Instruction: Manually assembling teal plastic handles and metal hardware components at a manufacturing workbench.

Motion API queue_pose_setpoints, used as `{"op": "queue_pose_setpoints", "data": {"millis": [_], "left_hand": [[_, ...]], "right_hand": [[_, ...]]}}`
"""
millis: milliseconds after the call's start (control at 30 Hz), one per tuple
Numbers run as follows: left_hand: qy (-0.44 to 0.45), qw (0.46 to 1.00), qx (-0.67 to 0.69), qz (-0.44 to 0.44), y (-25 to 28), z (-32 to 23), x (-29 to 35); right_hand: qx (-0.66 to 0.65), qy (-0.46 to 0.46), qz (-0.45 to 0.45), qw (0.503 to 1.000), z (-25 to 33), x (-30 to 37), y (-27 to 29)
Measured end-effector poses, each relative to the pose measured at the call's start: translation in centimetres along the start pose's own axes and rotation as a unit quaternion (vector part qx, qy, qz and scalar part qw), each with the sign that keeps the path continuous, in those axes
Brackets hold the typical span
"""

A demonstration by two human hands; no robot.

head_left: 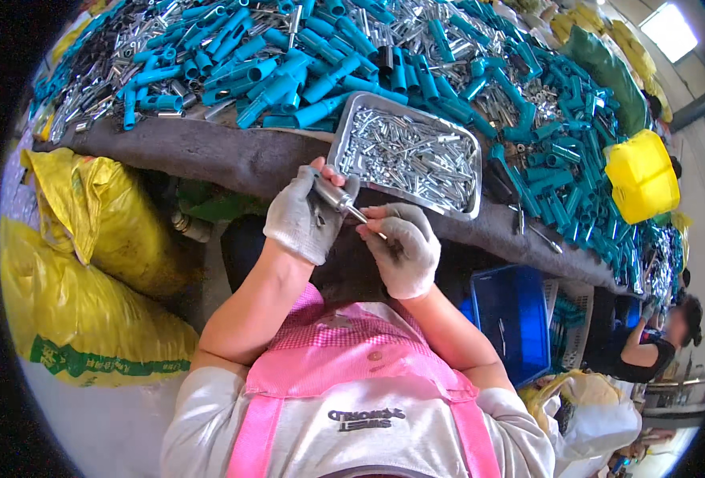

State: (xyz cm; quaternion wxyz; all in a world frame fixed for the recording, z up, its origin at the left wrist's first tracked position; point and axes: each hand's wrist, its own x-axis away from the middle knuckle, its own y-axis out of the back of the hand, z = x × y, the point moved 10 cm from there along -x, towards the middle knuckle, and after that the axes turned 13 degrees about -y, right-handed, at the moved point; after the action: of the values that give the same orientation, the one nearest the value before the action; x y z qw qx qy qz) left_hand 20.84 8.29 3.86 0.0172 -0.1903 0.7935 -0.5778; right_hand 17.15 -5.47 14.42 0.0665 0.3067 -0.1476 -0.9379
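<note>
My left hand (306, 217), in a whitish work glove with bare fingertips, is closed around a silver metal cylinder (332, 192) that tapers to a thin rod. The fingers of my right hand (406, 245), gloved the same way, pinch the rod's thin end. The piece lies slanted between both hands, just short of the table edge. Directly beyond it stands a shallow metal tray (475, 203) heaped with small shiny metal pins (408, 155). What my right fingertips cover at the rod's end is hidden.
Teal tubular parts (280, 92) and loose metal pieces pile across the table, whose front edge has a dark cloth (193, 151). Full yellow sacks (97, 295) stand left. At right are a yellow bin (643, 175), a blue crate (512, 319) and another person (647, 350).
</note>
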Motion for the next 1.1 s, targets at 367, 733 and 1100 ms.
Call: {"op": "queue_pose_setpoints", "data": {"millis": [367, 733, 1100], "left_hand": [[0.125, 0.983, -0.136, 0.016, -1.1, 2.5, 4.1], [0.205, 0.942, -0.234, 0.129, -1.0, 4.4, 5.6], [-0.421, 0.469, -0.741, 0.231, -7.0, -7.5, -2.5]], "right_hand": [[0.118, -0.092, -0.03, 0.988, -5.6, -6.0, 8.0], [0.388, -0.035, 0.179, 0.903, -14.8, -13.2, 6.5], [0.22, -0.237, 0.102, 0.941, -13.7, -11.8, 9.8]]}}
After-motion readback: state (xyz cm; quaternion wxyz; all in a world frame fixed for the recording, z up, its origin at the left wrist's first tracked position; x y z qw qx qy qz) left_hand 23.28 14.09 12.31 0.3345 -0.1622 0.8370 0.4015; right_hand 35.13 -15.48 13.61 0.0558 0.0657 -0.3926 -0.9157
